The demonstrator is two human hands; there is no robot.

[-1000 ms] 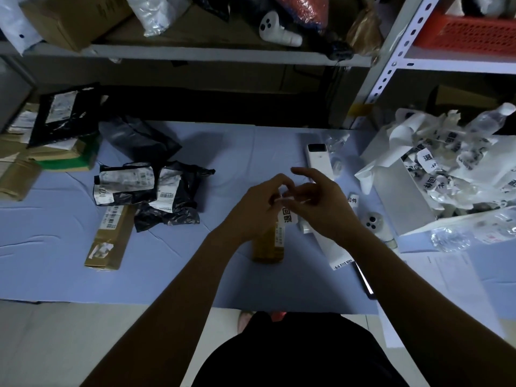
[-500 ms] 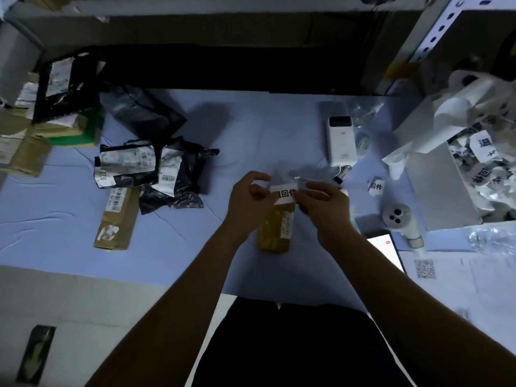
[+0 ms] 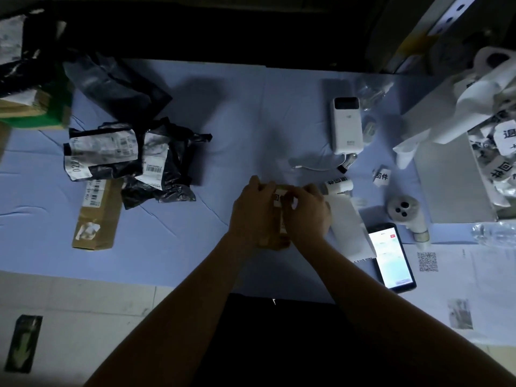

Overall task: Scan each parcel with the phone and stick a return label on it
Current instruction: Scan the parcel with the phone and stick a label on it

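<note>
A small brown parcel (image 3: 276, 242) lies on the blue table cover (image 3: 195, 247) in front of me, mostly hidden under both hands. My left hand (image 3: 252, 212) curls round its left side and top end. My right hand (image 3: 308, 216) pinches the right end of a white return label (image 3: 277, 197) that lies across the parcel's top. The phone (image 3: 391, 258) rests face up with its screen lit, just right of my right forearm. A label roll (image 3: 339, 186) with its backing strip (image 3: 349, 233) lies beside my right hand.
Two black bagged parcels (image 3: 106, 153) (image 3: 170, 166) and a long brown parcel (image 3: 96, 216) lie at the left. A white power bank (image 3: 347, 124), a loose label (image 3: 381, 176), a white camera unit (image 3: 405, 212) and a box of label scraps (image 3: 452, 174) stand to the right.
Both hands came down from mid-air and brought the label onto the top of the small brown parcel. My view tilted downward, so the phone now shows fully.
</note>
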